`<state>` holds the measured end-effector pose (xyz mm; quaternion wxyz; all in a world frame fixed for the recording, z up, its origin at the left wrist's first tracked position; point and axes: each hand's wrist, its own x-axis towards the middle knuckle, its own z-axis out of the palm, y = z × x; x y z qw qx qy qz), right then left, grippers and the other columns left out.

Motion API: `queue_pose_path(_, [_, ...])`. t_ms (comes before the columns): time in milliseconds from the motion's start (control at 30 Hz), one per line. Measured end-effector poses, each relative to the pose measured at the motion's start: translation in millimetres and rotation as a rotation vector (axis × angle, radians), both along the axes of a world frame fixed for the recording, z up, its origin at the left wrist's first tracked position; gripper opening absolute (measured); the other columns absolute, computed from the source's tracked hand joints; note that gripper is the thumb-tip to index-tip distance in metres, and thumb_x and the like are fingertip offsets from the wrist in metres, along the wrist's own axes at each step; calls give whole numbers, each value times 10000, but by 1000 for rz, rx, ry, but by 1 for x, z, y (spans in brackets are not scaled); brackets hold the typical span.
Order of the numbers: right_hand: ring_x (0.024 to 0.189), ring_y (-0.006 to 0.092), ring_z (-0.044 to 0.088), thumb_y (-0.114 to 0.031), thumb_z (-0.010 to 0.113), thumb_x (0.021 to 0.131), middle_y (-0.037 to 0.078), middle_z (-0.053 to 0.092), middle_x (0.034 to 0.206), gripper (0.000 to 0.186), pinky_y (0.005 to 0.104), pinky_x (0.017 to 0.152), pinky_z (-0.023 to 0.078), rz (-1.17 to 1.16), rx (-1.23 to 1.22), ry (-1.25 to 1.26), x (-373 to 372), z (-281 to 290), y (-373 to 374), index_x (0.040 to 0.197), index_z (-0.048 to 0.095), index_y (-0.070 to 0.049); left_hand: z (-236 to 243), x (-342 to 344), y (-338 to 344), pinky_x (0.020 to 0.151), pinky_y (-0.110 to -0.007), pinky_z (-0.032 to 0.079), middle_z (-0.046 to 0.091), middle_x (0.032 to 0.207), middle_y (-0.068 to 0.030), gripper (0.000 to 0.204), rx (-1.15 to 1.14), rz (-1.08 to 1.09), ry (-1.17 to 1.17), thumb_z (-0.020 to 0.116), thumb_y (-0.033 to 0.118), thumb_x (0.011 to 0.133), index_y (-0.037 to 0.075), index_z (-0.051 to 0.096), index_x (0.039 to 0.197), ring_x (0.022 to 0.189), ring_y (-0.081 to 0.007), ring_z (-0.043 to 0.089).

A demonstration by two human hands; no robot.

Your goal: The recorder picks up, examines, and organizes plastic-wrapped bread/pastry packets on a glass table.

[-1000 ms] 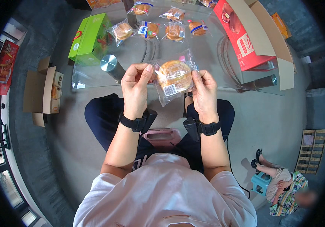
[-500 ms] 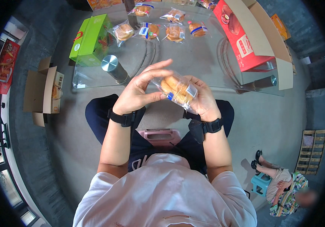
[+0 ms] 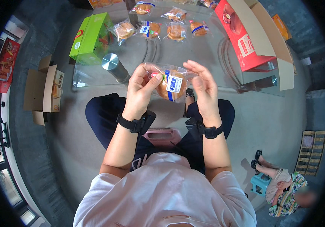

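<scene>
Wrapped bun [image 3: 171, 85], clear bag with blue-white label, sits above the lap just off the glass table's [image 3: 94, 77] near edge; left hand [image 3: 141, 89] pinches its left end, right hand [image 3: 204, 87] open, fingers spread, flat against its right side. Green box [image 3: 91, 38] at table's left edge, red box [image 3: 243, 36] at right edge, more wrapped buns [image 3: 150, 29] along far edge; middle of glass bare.

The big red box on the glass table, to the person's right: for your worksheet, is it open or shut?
Open. The red box has its plain cardboard flap swung out and away from its printed body.
</scene>
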<state>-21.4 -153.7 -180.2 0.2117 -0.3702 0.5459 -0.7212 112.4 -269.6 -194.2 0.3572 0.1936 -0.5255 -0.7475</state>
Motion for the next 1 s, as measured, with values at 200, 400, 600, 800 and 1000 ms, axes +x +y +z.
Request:
queue_pose_path(200, [866, 114, 591, -129, 689, 869, 68, 662, 974, 189, 241, 767, 461, -14, 69, 130, -3, -3, -1, 1011, 676, -4, -3, -5, 8, 742, -211, 428, 587, 887, 13, 33, 66, 63, 22, 566, 53, 926, 50, 581, 956, 815, -59, 539])
queue_pose_path(400, [818, 83, 598, -115, 646, 907, 41, 669, 907, 154, 218, 770, 468, -17, 6, -174, 2, 1, -1, 970, 672, 23, -1, -5, 9, 715, -194, 425, 581, 864, 13, 69, 134, 46, 24, 545, 94, 952, 40, 588, 950, 785, -45, 530])
queue_pose_path(600, [774, 61, 581, -158, 632, 922, 14, 662, 855, 168, 206, 717, 454, -14, 35, -337, -5, -9, 1, 926, 673, 5, 11, -7, 7, 740, -205, 442, 587, 868, 0, 117, 211, 28, -55, 530, 122, 967, 30, 589, 926, 805, -59, 546])
queue_pose_path(800, [723, 38, 554, -224, 611, 937, -11, 655, 817, 211, 182, 631, 399, -21, 78, -424, -2, -12, 1, 904, 679, -27, -1, -7, 8, 746, -217, 454, 590, 868, -10, 151, 305, -1, 17, 529, 151, 971, 22, 592, 927, 807, -73, 553])
queue_pose_path(1000, [715, 30, 550, -217, 613, 936, -9, 662, 819, 189, 183, 603, 383, -98, 15, -435, -5, -19, 4, 904, 683, -44, -3, -4, 9, 828, -258, 489, 624, 966, -64, 300, 348, -78, -19, 434, 274, 1013, 14, 580, 1043, 917, -125, 604])
